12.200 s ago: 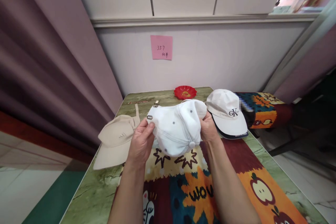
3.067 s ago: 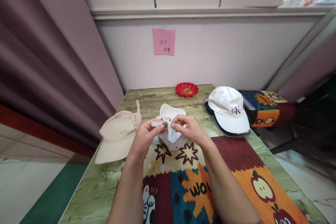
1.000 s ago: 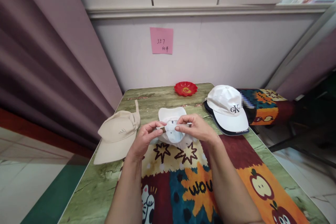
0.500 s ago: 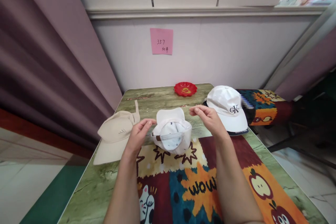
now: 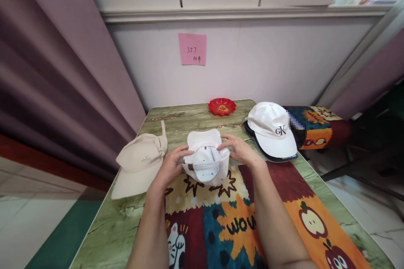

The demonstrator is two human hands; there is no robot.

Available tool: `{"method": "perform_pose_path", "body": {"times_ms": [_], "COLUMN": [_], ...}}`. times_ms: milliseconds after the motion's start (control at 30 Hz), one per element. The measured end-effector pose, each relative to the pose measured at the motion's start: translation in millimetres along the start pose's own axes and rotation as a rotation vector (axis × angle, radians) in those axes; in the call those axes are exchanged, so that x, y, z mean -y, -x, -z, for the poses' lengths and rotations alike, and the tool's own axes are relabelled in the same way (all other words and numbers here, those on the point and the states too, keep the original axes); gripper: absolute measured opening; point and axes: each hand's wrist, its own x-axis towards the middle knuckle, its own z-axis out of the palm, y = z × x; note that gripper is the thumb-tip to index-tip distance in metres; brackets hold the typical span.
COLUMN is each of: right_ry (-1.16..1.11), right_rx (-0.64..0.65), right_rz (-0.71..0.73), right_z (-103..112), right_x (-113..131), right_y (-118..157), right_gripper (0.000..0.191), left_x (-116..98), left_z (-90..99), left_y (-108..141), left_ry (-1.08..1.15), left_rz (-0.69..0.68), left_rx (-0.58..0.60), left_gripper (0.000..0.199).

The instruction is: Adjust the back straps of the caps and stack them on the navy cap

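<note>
A white baseball cap (image 5: 206,168) lies upside down in the middle of the table, its brim pointing away from me and its back strap toward me. My left hand (image 5: 174,160) grips the cap's left side, thumb at the inner edge near the brim. On the opposite side my right hand (image 5: 237,148) has its thumb inside the rim and its fingers outside, by the brim. A beige cap (image 5: 139,159) with a small stripe logo rests to the left. To the right sits a white cap with black letters (image 5: 268,122), on top of dark headwear (image 5: 280,159).
A red scalloped dish (image 5: 222,106) stands near the table's back edge. A colourful patterned cloth (image 5: 227,235) covers the near part of the green wood-look table (image 5: 107,222). On the wall behind hangs a pink note (image 5: 192,49). Purple curtains (image 5: 63,50) flank the left.
Both hands have moved inward from beside the white cap and taken hold of its two sides. The cap itself stays in place.
</note>
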Motion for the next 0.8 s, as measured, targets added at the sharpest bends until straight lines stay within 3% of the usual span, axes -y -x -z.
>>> {"method": "perform_pose_path", "body": {"times_ms": [100, 167, 233, 333, 433, 567, 667, 800], "right_ry": [-0.170, -0.366, -0.594, -0.969, -1.376, -1.805, -1.992, -2.064], "right_rx": [-0.058, -0.098, -0.135, -0.193, -0.152, -0.092, -0.042, -0.008], "right_rz": [0.064, 0.105, 0.111, 0.032, -0.090, -0.247, -0.334, -0.344], "right_z": [9, 17, 23, 21, 11, -3, -9, -16], "right_x": [10, 21, 34, 52, 64, 63, 55, 53], "right_y": [1, 4, 8, 11, 5, -9, -17, -21], "right_gripper": [0.024, 0.015, 0.017, 0.026, 0.024, 0.017, 0.020, 0.027], "left_x": [-16, -27, -38, -49, -53, -50, -47, -52], "left_z": [6.4, 11.6, 14.7, 12.9, 5.8, -3.2, -7.4, -14.9], "left_y": [3, 8, 12, 15, 9, -3, -5, 0], "left_ry": [0.135, 0.307, 0.549, 0.943, 1.275, 1.631, 1.794, 1.855], "left_rz": [0.035, 0.047, 0.083, 0.138, 0.214, 0.317, 0.235, 0.107], "left_rx": [-0.013, -0.062, -0.147, -0.308, -0.416, -0.343, -0.228, -0.108], "left_gripper": [0.020, 0.021, 0.028, 0.034, 0.028, 0.041, 0.048, 0.056]}}
